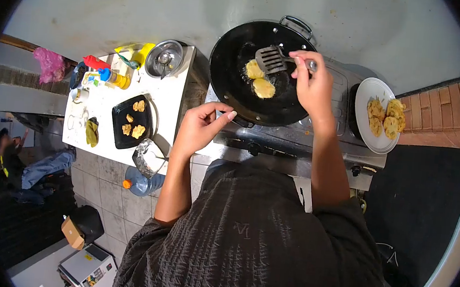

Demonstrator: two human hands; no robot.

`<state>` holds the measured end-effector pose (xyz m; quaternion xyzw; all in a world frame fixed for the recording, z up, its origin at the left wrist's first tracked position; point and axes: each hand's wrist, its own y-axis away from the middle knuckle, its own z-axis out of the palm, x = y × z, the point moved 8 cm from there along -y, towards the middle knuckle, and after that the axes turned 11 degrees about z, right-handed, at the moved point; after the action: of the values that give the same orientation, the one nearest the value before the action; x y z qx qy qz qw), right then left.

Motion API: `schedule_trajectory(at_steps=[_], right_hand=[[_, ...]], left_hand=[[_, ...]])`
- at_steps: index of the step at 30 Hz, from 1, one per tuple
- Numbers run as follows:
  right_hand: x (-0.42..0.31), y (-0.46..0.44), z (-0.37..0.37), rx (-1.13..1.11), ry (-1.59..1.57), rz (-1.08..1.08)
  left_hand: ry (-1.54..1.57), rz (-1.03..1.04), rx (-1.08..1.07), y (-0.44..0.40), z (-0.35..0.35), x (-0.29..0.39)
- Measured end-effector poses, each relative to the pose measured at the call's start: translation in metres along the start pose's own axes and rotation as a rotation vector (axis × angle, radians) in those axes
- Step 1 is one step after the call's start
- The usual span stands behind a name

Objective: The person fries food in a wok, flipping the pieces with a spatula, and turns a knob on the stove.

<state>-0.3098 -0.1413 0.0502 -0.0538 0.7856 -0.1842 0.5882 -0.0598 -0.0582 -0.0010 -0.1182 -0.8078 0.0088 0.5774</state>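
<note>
Slotted spatula (270,59) is gripped by its handle in the fingers of the right hand (313,82), a hold that, I judge, keeps them off the wok (227,83). Two fritters (263,88) lie in it, below-left of those fingers. I cannot tell whether the left hand (201,124), bent at the rim, grips anything. Rightward, a plate (362,106) stands within apparent reach.

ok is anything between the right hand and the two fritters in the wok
Only the slotted spatula that the right hand holds, its head partly over the upper fritter. Nothing visible blocks the lower fritter.
</note>
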Motion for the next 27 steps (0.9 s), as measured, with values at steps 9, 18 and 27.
schedule_trajectory(at_steps=[9, 18, 27], right_hand=[[-0.002, 0.02, -0.018, 0.042, 0.116, 0.053], [-0.004, 0.014, -0.019, 0.11, 0.161, 0.064], [0.001, 0.005, -0.008, 0.06, 0.114, 0.069]], left_hand=[[0.015, 0.004, 0.0, -0.001, 0.001, 0.0], [0.024, -0.003, 0.008, 0.003, -0.003, 0.002], [0.007, -0.011, 0.032, 0.006, -0.011, 0.002]])
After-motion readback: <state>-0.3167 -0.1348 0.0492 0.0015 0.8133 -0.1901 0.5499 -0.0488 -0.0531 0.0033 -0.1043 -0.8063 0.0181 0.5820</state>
